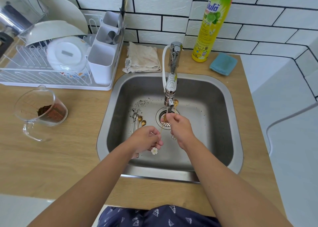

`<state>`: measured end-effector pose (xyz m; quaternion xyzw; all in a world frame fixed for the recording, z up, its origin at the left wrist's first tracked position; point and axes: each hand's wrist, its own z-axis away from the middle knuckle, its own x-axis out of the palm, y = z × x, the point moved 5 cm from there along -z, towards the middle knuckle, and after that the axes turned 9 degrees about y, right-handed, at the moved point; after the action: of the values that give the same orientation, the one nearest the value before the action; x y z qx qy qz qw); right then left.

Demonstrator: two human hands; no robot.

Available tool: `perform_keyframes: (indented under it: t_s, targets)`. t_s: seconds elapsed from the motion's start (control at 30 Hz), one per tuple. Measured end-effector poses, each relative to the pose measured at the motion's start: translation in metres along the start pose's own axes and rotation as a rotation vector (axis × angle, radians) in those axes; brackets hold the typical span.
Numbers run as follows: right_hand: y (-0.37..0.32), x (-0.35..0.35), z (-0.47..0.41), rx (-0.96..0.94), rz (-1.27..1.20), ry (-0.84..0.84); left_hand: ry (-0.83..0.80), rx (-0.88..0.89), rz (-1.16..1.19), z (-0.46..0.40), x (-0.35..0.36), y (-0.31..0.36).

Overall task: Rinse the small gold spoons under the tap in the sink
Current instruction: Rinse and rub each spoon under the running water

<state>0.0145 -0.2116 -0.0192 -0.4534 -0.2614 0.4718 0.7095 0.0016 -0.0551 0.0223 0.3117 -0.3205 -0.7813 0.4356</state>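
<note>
My left hand [148, 139] pinches the thin handle of a gold spoon [161, 129] with a white flower end; its bowl sits under the water stream from the tap [170, 91]. My right hand [179, 126] rubs that bowl with its fingers and holds a second gold spoon [175, 106] upright, bowl up beside the spout, its flower end hanging below the hand. More small spoons, gold and silver [139, 121], lie on the floor of the steel sink [222, 92], left of the drain [159, 116].
Dark grounds speckle the sink floor. A dish rack [51, 67] with bowls and a cutlery holder stands at left, a glass measuring jug [41, 111] with brown grounds below it. Behind the sink: a folded cloth [142, 58], a dish-soap bottle [211, 25], a blue sponge [223, 64].
</note>
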Motion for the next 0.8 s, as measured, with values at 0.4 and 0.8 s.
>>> perform_keyframes:
  t_s: [0.4, 0.8]
  targets:
    - [0.0, 0.01, 0.003, 0.138, -0.102, -0.229, -0.052, -0.024, 0.003, 0.004, 0.001, -0.002]
    - [-0.003, 0.009, 0.004, 0.006, 0.0, -0.117, -0.079, -0.005, 0.048, 0.0, 0.001, -0.006]
